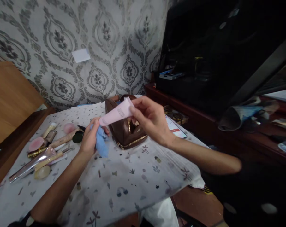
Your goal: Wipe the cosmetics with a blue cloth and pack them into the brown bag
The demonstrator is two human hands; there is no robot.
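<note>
Here, a pale cover [133, 183] spreads over the table, printed with small palms, pineapples and a rainbow, its edge creased at the right. Behind stands a wall [105, 44] papered in grey damask medallions, with a white card [80, 55] on it. A smooth wood panel [12, 101] slants at the left; a big, dark, glossy screen [204, 44] fills the right.

The tube [116, 113] is matte pink, flat and wide at one end, narrowing to the other. It is up above the table, in front of the brown bag [120, 135], between both hands. The right hand [152, 121] has its grip closed on the flat end, thumb against fingers; the left hand [89, 138] has its grip round a soft, crumpled blue cloth [101, 143], fingertips at the narrow end.

The bag looks leathery and boxy, with gold zips, its top partly open. A flat phone [177, 130] lies beyond the right wrist. At left lie cosmetics [44, 154]: slim sticks, a shiny metallic tube, rounded pink pieces
</note>
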